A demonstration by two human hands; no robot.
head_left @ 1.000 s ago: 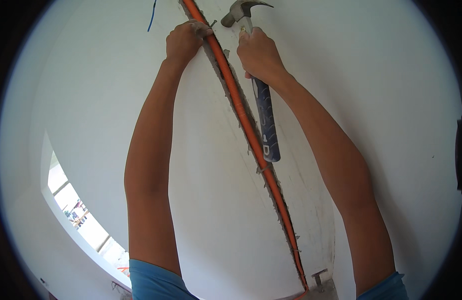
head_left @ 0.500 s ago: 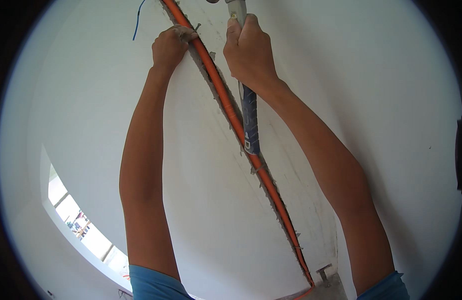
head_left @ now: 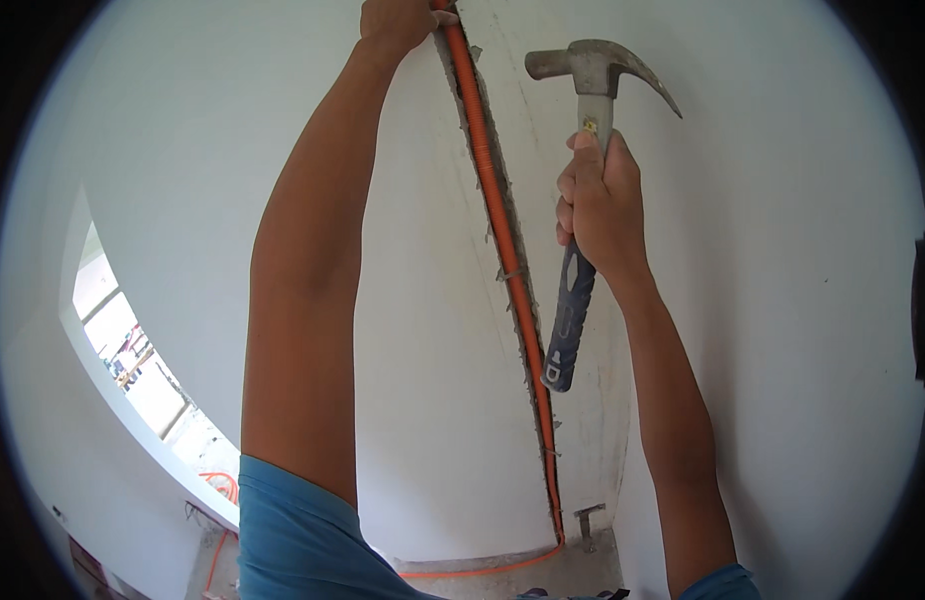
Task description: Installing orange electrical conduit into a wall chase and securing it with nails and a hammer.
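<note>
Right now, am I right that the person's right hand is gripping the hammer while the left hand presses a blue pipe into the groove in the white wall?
Not quite: the pipe is orange, not blue, as the head view shows. The rest holds: the right hand grips the hammer, and the left hand presses the pipe into the groove in the white wall.

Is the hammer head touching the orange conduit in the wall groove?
No, the hammer head, held up by the right hand, stands clear to the right of the orange conduit.
</note>
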